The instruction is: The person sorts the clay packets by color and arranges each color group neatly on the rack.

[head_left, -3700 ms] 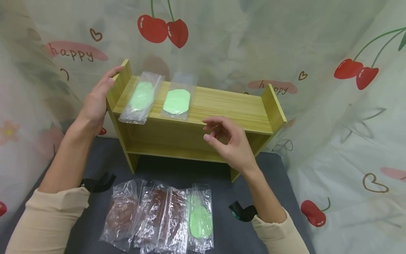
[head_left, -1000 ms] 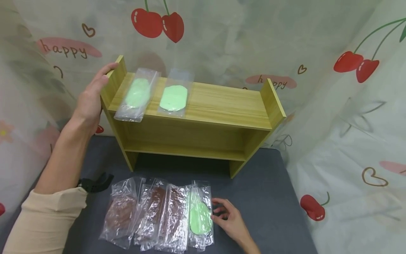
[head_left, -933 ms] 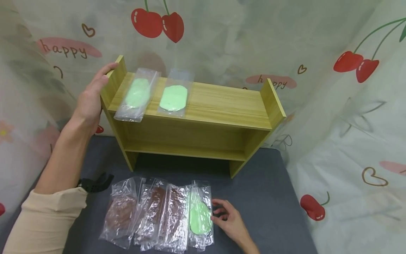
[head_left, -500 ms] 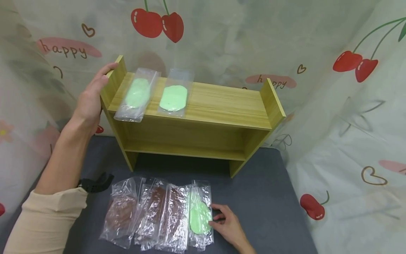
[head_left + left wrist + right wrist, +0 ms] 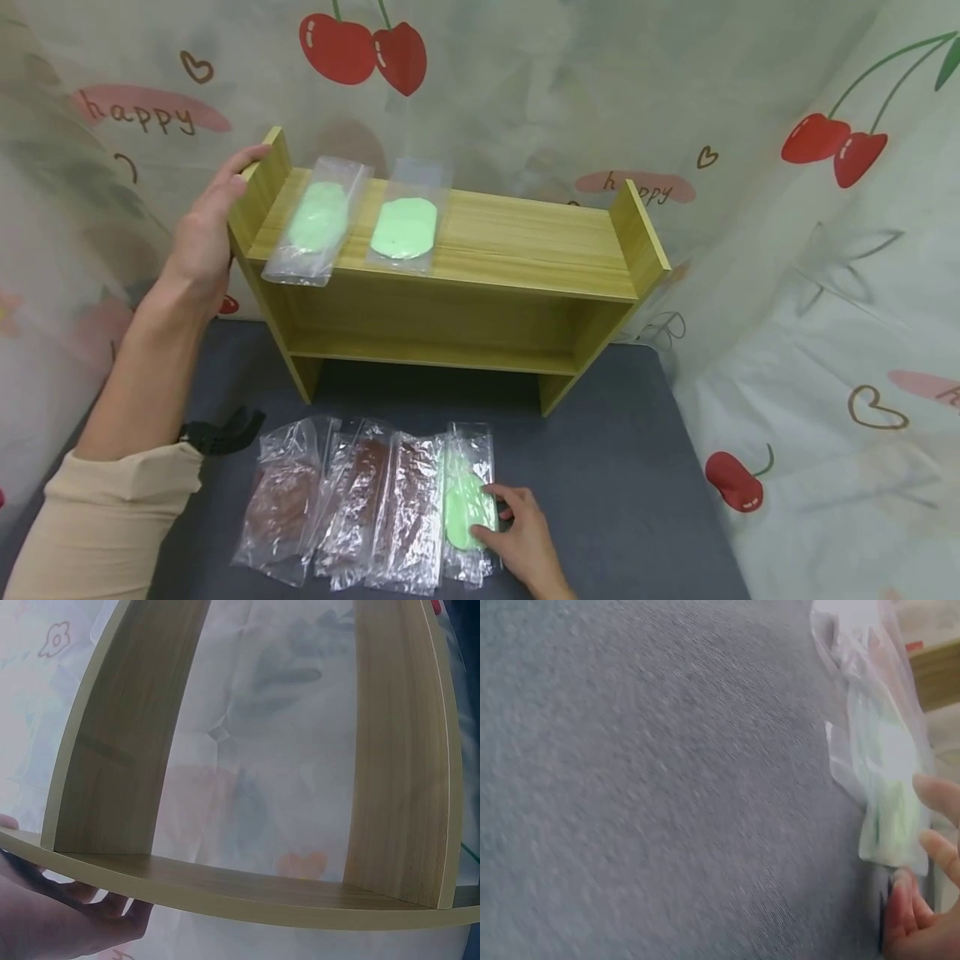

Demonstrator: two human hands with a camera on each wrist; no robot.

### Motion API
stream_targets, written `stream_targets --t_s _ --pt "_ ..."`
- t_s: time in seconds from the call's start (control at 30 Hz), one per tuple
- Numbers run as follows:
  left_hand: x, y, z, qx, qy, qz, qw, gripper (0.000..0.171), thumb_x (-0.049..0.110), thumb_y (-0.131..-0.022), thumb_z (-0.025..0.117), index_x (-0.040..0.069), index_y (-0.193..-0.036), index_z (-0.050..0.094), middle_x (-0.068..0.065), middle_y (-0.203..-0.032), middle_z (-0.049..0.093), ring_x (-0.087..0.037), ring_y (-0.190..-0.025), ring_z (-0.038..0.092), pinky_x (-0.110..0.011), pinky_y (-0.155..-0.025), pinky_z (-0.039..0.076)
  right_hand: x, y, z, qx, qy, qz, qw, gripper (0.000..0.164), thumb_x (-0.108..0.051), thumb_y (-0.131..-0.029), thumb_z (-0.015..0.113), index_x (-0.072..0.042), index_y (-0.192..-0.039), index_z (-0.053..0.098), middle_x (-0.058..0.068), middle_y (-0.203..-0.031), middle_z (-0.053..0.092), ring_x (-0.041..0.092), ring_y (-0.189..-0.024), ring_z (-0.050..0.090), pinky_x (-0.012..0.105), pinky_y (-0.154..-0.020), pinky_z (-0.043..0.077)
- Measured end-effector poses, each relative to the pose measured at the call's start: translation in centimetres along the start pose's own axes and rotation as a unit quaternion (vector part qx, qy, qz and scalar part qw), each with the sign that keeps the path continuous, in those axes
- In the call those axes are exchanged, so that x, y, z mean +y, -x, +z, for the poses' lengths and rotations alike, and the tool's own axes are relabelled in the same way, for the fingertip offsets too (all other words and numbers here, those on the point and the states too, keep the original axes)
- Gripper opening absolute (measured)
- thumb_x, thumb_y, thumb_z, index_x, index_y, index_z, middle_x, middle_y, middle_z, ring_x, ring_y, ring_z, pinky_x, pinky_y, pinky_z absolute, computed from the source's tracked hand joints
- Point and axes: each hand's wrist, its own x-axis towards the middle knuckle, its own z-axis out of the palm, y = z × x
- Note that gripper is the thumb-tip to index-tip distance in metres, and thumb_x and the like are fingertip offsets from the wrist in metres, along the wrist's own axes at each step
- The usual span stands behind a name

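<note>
A two-tier wooden shelf stands on the dark grey table. My left hand grips the top of its left side panel, and in the left wrist view the fingers lie against the panel's outer side. Two clear bags with flat pale-green pieces, a left bag and a right bag, lie on the top board. In front of the shelf, my right hand touches the right side of a clear bag with a green piece, thumb and forefinger apart over it.
Left of that green bag lie several clear bags with brown contents, among them a leftmost bag and a middle bag. Cherry-printed cloth hangs behind and at both sides. The dark table extends to the right.
My right hand has come down from in front of the shelf to the table and moved left onto the green bag's edge. My left hand keeps its hold on the panel.
</note>
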Motion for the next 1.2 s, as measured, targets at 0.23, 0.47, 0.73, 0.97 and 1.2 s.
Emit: stream_targets --t_s 0.23,0.47,0.73,0.97,1.2 --pt "0.0 -0.1 0.0 0.000 0.003 0.003 1.0000 0.048 0.032 -0.108 0.022 0.026 -0.154 0.035 0.000 -0.159 0.021 -0.017 -0.138 0.019 -0.030 -0.110 0.006 -0.6 0.2 1.5 0.024 0.046 0.028 0.998 0.061 -0.041 -0.069 0.090 -0.024 -0.123 0.068 0.005 -0.104 0.047 0.019 -0.091 0.046 0.039 -0.076 0.044" --pt "0.1 -0.1 0.0 -0.001 0.004 0.000 1.0000 0.048 0.031 -0.107 0.022 0.026 -0.153 0.036 -0.001 -0.156 0.024 -0.018 -0.134 0.023 -0.030 -0.109 0.008 -0.9 0.5 2.2 0.060 0.079 0.019 0.995 0.066 -0.039 -0.066 0.092 -0.025 -0.125 0.066 0.004 -0.106 0.048 0.021 -0.096 0.045 0.043 -0.078 0.046" --pt "0.0 0.0 -0.1 0.006 -0.011 -0.005 0.9999 0.049 0.031 -0.107 0.021 0.027 -0.153 0.036 0.005 -0.161 0.017 -0.012 -0.139 0.012 -0.034 -0.114 -0.003 -1.1 0.4 2.3 0.066 0.087 0.013 0.994 0.067 -0.033 -0.064 0.093 -0.023 -0.123 0.064 0.003 -0.097 0.049 0.019 -0.090 0.044 0.038 -0.074 0.044" --pt "0.0 0.0 -0.1 0.006 -0.002 -0.001 1.0000 0.049 0.031 -0.107 0.021 0.027 -0.153 0.037 0.004 -0.161 0.018 -0.013 -0.139 0.014 -0.032 -0.112 -0.001 -1.1 0.5 2.1 0.076 0.090 -0.004 0.993 0.069 -0.027 -0.063 0.093 -0.021 -0.123 0.061 0.003 -0.098 0.046 0.016 -0.083 0.050 0.035 -0.071 0.047" --pt "-0.1 0.0 0.1 0.008 0.005 0.003 0.9999 0.048 0.030 -0.107 0.022 0.025 -0.152 0.038 0.000 -0.156 0.025 -0.017 -0.134 0.023 -0.028 -0.109 0.009 -0.7 0.1 1.0 0.055 0.054 -0.041 0.996 0.061 -0.018 -0.068 0.090 -0.021 -0.122 0.062 0.004 -0.105 0.066 0.025 -0.091 0.064 0.041 -0.078 0.053"
